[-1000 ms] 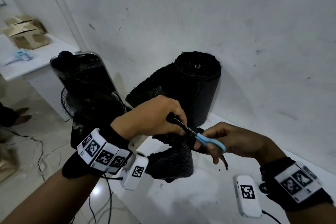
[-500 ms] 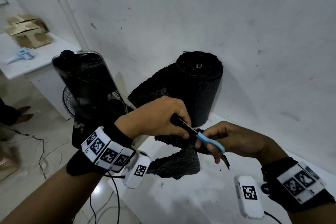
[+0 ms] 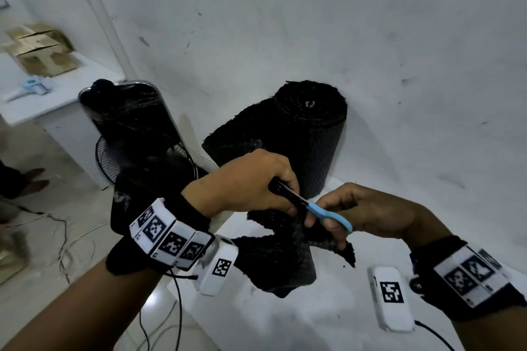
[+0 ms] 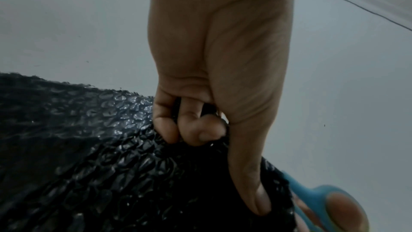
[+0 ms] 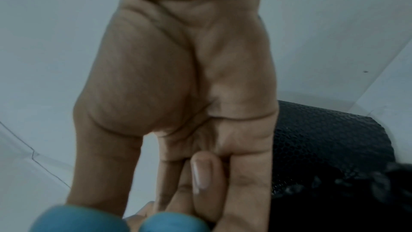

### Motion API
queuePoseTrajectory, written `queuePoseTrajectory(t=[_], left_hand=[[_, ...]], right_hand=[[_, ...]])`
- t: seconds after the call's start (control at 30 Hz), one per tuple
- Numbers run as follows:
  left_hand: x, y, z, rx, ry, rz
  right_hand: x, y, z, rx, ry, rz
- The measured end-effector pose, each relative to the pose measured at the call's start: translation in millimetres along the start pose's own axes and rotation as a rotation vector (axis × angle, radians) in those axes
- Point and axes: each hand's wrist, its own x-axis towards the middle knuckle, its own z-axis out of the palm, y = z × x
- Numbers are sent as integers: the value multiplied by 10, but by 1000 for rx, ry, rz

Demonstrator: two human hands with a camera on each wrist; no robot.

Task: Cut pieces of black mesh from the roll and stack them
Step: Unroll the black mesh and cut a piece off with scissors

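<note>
Nearest of all, two white boxes with black square patterns hang under the wrists, the left one (image 3: 218,269) by the near left edge of the white tabletop (image 3: 285,319) and the right one (image 3: 392,298) over its near right part; each wrist also wears a black band with more patterns.

The left hand (image 3: 245,184) reaches in from the left with its back turned up; its fingers are curled into a fist that grips the top edge of the loose black mesh (image 3: 281,262); the mesh hangs down from the fist in a fold just above the tabletop.

The right hand (image 3: 368,212) comes in from the right, level with the left one; its fingers go through the blue handles of the scissors (image 3: 328,215) and hold them; the blades point left and up, into the mesh right beside the left fist; I cannot tell how wide the blades stand.

The left wrist view shows something the head view hides: the thumb (image 4: 249,174) lies long and flat on the shiny, bumpy mesh, and the other fingertips (image 4: 166,130) are tucked in, pinching it; a blue handle peeks in at the bottom right corner.

The right wrist view shows the palm, with blurry blue handles at the bottom.

Farther back, the roll (image 3: 309,134) stands upright at the far edge of the tabletop, against the white wall (image 3: 342,23); the mesh runs from it to the hands.
</note>
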Motion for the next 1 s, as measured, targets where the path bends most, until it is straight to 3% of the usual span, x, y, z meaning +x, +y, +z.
queuePoseTrajectory(t=[0.3,0.47,0.63,0.83,1.0], left_hand=[[13,19,29,36,3,19],[-42,-53,-53,-5,82,5],[17,0,9,17,25,15],[21,-14,-28,8,57,4],[-49,-39,-88,-97,111,4]], right_hand=[[-4,-19,-20,-17,7,3],[-42,12,-63,-29,15,-2],[5,-13,-56,-8,-20,1],[-20,25,-95,-37,-22,-17],[-86,46,-142,-5,-28,-52]])
